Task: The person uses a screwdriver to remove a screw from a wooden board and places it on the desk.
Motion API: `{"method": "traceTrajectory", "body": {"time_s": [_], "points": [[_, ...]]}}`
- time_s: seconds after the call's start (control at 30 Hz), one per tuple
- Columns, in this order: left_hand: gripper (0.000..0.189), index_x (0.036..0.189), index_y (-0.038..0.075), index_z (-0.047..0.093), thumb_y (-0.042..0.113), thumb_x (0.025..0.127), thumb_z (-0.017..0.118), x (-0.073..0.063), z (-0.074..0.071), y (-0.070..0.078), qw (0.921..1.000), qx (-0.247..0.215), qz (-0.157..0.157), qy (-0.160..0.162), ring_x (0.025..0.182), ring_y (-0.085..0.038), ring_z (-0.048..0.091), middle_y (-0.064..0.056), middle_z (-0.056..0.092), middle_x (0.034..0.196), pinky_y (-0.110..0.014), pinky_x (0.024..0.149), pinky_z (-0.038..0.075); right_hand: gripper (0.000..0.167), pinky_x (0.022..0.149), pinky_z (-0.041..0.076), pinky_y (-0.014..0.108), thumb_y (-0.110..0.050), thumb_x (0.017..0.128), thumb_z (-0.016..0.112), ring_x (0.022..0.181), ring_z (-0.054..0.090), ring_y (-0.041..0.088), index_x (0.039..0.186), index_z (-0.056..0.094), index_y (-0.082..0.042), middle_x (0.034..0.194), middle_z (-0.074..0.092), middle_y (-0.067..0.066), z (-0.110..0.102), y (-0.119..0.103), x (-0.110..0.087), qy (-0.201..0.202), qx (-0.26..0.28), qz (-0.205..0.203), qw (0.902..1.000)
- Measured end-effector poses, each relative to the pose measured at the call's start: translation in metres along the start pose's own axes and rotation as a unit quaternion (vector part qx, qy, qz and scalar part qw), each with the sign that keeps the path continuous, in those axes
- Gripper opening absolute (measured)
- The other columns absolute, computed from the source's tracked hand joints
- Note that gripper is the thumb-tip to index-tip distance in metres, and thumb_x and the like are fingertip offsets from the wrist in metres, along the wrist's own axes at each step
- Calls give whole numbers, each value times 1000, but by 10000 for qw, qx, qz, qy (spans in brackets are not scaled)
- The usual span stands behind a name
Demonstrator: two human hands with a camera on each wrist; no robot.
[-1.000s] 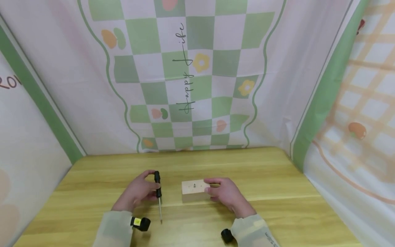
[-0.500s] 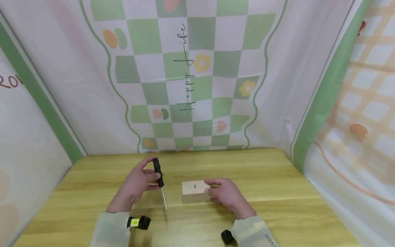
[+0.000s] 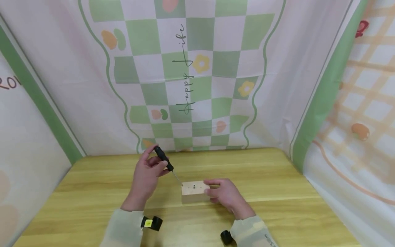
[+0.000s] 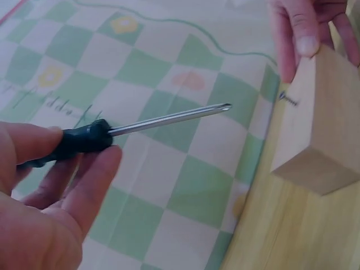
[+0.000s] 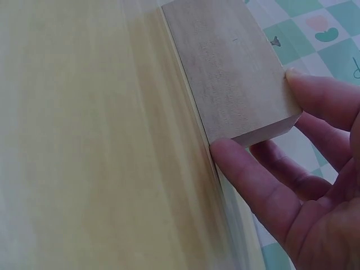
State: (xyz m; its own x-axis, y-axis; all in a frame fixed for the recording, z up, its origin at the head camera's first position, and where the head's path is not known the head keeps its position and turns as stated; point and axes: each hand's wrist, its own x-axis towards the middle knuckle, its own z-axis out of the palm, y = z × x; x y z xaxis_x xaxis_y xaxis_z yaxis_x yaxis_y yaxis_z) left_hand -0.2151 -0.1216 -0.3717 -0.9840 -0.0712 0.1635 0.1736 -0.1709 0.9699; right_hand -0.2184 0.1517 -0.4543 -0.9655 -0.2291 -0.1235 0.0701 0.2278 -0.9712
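My left hand [image 3: 145, 178] holds a black-handled screwdriver [image 3: 163, 158] between thumb and fingers, tilted, its shaft slanting down to the right. In the left wrist view the steel shaft [image 4: 169, 119] ends in a cross-shaped tip, apart from the screw. On the table sits a pale wooden block [image 3: 195, 197], and a small screw [image 4: 288, 99] sticks out of its upper face, with part of its thread showing. At the block's right end, my right hand [image 3: 226, 193] grips it with thumb and fingers; the right wrist view shows fingertips [image 5: 225, 147] against its edges.
A wood-grain table [image 3: 271, 178] lies beneath both hands. Behind it hangs a green-and-white checked cloth [image 3: 202, 85], with more printed cloth [image 3: 364, 113] at the sides. Each wrist carries a black camera [image 3: 156, 223].
My left hand has risen away from me and shifted right. The screwdriver has tilted, bringing its tip from the left to near the block's left end. The right hand and block stay put.
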Motion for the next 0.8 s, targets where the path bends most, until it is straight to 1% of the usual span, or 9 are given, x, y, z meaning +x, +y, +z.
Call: {"method": "traceTrajectory", "body": {"time_s": [0.17, 0.33, 0.43, 0.6, 0.8], "points": [[68, 146, 23, 48, -13, 91, 63, -1, 12, -4, 9992, -192, 351, -13, 98, -31, 67, -28, 62, 113, -42, 81, 58, 42, 79, 58, 42, -12, 89, 76, 106, 64, 31, 129, 66, -1, 140, 53, 19, 0, 0, -1, -17, -37, -28, 10000], [65, 145, 22, 52, -11, 91, 66, -3, 21, -7, 9977, -187, 649, -37, 95, -30, 67, -25, 63, 110, -41, 80, 58, 43, 79, 58, 42, -11, 89, 76, 104, 65, 32, 129, 65, -2, 140, 52, 21, 0, 0, -1, -34, -24, -13, 10000], [63, 144, 19, 53, -11, 90, 67, -5, 26, -11, 9965, -155, 818, -95, 93, -29, 67, -23, 64, 109, -41, 80, 58, 43, 78, 59, 41, -11, 89, 76, 103, 65, 30, 129, 66, -2, 140, 52, 21, 0, 0, -1, -46, -3, 11, 10000], [62, 143, 16, 55, -9, 89, 70, -6, 32, -18, 9936, 192, 1088, -213, 94, -27, 66, -21, 65, 107, -38, 78, 59, 40, 78, 59, 40, -13, 89, 77, 105, 65, 28, 127, 68, -4, 138, 55, 18, -1, -1, 0, -23, 20, 78, 10000], [61, 143, 14, 56, -7, 88, 72, -6, 37, -25, 9907, 666, 1168, -190, 92, -28, 65, -18, 67, 99, -35, 76, 59, 40, 78, 59, 40, -13, 89, 76, 108, 64, 30, 127, 68, -4, 138, 56, 16, -1, -2, 0, -17, 41, 105, 9999]]}}
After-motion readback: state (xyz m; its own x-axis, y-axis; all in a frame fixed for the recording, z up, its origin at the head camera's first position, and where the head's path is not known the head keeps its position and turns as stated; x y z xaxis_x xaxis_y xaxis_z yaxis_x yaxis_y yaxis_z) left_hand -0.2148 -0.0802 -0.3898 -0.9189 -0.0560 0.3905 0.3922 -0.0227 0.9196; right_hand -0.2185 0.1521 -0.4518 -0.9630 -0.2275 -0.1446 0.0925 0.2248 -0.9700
